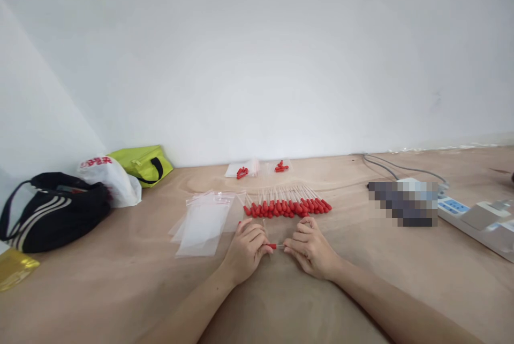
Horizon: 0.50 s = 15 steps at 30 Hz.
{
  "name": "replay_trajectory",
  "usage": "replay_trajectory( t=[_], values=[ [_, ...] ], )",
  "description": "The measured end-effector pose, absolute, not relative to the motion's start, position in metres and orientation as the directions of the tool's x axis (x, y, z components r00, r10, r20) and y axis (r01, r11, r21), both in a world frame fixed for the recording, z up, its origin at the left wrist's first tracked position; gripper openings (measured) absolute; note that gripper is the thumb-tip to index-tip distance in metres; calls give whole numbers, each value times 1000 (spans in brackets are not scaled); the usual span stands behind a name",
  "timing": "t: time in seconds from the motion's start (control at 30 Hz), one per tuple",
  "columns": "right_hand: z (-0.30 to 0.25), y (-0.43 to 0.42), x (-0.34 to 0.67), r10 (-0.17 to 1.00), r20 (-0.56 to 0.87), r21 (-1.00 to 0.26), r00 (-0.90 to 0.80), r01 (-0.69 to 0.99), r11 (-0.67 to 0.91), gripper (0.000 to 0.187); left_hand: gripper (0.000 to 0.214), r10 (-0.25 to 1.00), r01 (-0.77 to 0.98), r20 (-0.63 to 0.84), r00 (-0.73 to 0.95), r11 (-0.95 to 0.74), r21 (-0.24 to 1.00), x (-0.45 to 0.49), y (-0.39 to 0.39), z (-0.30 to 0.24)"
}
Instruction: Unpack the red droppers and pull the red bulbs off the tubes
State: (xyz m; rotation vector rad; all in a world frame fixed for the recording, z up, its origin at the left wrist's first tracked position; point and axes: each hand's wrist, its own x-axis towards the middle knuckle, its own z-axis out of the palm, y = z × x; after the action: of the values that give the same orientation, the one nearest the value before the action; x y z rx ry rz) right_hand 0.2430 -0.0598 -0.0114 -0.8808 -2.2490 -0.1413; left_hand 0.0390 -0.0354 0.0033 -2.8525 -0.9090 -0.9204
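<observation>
My left hand [248, 250] is closed, pinching the red rubber bulb [272, 246] of a dropper. The dropper's clear tube [280, 247] runs from the bulb into the closed fingers of my right hand [311, 250]. Bulb and tube meet end to end between the two hands, level above the table. Just beyond my hands lies a row of droppers [287, 207] with red bulbs toward me and thin tubes pointing away. Left of the row, clear zip bags [203, 229] overlap in a flat stack.
Near the wall, small groups of red bulbs [242, 173] lie on clear bags. A black bag [60, 210], a white plastic bag [120, 183] and a lime-green bag [146, 164] stand at left. A power strip [453, 206] with plugs and grey cables [397, 164] lies at right.
</observation>
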Motion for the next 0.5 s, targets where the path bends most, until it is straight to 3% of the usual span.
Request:
replay_trajectory(
  t=[0.5],
  values=[
    [-14, -60, 242, 552, 649, -148, -524, 625, 767, 27, 23, 535, 460, 483, 694, -845, 275, 36, -34, 5]
  ],
)
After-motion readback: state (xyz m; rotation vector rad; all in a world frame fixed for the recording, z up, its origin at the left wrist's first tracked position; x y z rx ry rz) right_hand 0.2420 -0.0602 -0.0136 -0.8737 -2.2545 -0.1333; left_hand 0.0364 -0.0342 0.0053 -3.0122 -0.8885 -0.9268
